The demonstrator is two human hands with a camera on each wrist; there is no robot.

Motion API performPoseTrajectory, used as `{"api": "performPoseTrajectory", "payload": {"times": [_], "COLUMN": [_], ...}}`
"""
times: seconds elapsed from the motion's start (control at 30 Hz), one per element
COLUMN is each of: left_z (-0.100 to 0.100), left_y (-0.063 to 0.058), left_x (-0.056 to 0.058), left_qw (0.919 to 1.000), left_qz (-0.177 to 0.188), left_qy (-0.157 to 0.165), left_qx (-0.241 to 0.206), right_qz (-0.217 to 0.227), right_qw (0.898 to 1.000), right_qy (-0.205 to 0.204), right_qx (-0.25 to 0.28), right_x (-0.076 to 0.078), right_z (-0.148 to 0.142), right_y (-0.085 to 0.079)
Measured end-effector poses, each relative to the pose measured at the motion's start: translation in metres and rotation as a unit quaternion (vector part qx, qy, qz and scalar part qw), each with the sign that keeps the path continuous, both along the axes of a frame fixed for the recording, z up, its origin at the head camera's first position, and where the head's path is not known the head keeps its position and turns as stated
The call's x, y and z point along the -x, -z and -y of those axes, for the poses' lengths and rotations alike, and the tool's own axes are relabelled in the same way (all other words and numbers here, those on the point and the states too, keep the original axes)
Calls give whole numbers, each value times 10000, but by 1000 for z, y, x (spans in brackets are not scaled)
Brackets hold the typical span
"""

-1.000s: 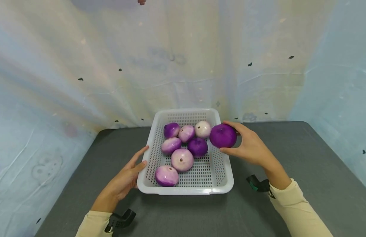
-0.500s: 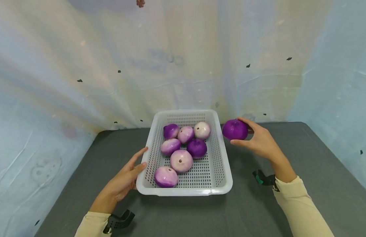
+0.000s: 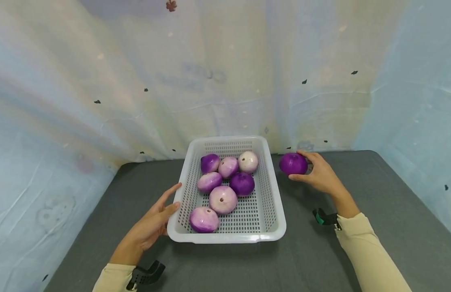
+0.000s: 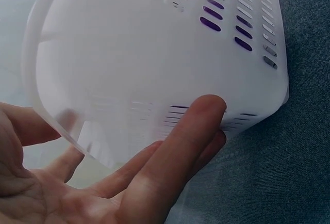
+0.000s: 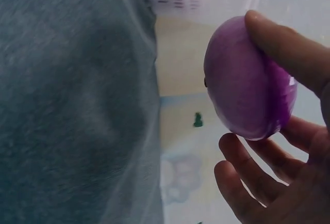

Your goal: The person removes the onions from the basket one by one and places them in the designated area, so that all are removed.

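Note:
My right hand (image 3: 319, 173) holds a dark purple onion (image 3: 293, 164) above the table, to the right of the white basket (image 3: 278, 211). In the right wrist view, the thumb lies across the top of this onion (image 5: 247, 79) and the fingertips are beneath it. My left hand (image 3: 149, 225) grips the basket's left rim. The left wrist view has fingers (image 4: 170, 162) against the basket's outer wall (image 4: 129, 53) and another finger reaching over the rim. Several purple and whitish onions, including a pale one (image 3: 223, 200) and a dark one (image 3: 242, 184), lie in the basket.
The basket stands on a dark grey table (image 3: 225, 267). A pale patterned curtain (image 3: 225, 73) hangs behind the table and along both sides. Black wrist mounts (image 3: 147, 275) sit on both forearms.
My right hand has carried the dark purple onion rightward, from over the basket's right rim to beside the basket, then slightly lower. My left hand keeps its hold on the basket.

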State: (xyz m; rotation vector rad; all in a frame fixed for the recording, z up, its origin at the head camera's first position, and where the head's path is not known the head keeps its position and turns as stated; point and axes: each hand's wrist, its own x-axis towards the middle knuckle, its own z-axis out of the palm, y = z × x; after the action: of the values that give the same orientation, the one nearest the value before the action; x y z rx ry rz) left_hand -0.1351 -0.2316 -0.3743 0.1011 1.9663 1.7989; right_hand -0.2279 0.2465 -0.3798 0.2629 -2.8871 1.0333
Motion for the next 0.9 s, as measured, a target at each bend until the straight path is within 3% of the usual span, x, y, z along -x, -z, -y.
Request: {"api": "performPoseTrajectory", "payload": {"times": [0.37, 0.9], "left_z": [0, 0], "left_y": [0, 3], "left_x": [0, 2], "left_qw": [9999, 9999], "left_qz": [43, 52], "left_qy": [-17, -97], "left_qx": [-112, -112], "right_qz": [302, 442], "right_qw": [9991, 9973], "right_qy": [-26, -306], "right_qx": [-312, -507], "right_x": [7, 9], "right_z": [-7, -9], "right_y": [18, 29]}}
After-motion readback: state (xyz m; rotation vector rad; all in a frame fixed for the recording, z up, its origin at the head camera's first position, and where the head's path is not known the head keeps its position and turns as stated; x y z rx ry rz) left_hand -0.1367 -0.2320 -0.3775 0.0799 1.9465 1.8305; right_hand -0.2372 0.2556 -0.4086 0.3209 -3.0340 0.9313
